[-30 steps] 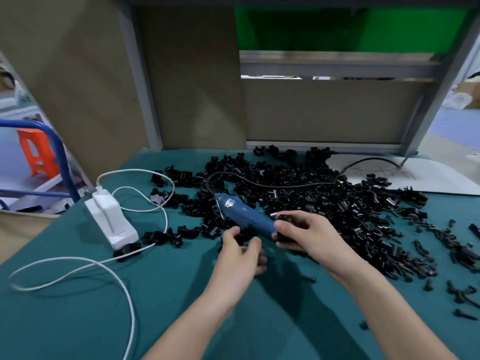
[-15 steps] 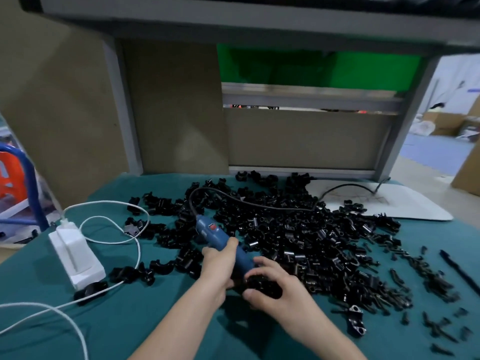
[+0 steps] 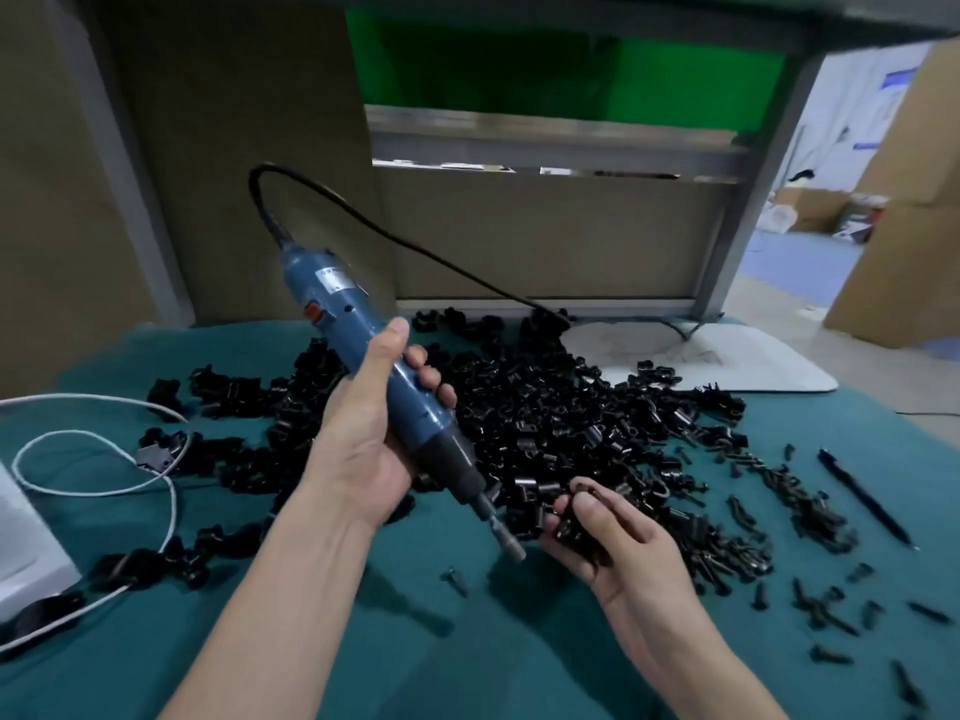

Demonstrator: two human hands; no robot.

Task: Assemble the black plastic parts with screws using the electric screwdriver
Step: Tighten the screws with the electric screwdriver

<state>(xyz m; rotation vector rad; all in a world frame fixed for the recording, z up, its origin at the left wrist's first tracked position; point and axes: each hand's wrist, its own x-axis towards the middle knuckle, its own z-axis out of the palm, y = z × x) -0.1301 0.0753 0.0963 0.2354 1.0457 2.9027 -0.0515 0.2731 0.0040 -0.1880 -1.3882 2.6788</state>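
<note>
My left hand (image 3: 363, 439) grips the blue electric screwdriver (image 3: 343, 309) around its middle and holds it above the table, tilted, with the bit (image 3: 501, 527) pointing down to the right. My right hand (image 3: 613, 543) pinches a black plastic part (image 3: 574, 519) just right of the bit tip; whether they touch is unclear. A big heap of black plastic parts (image 3: 550, 423) covers the green table behind both hands. Loose black screws (image 3: 831, 610) lie scattered at the right, and one (image 3: 454, 579) lies below the bit.
The screwdriver's black cord (image 3: 395, 236) arcs up and runs back to a white mat (image 3: 727, 366) at the rear. A white power adapter (image 3: 26, 532) with white cable (image 3: 104, 491) sits at the left edge. A black pen-like tool (image 3: 862, 496) lies at far right. Brown panels (image 3: 234, 148) wall the back.
My left hand has lifted the screwdriver off the heap and tilted it bit-down. My right hand has come away from the heap holding a black part near the bit.
</note>
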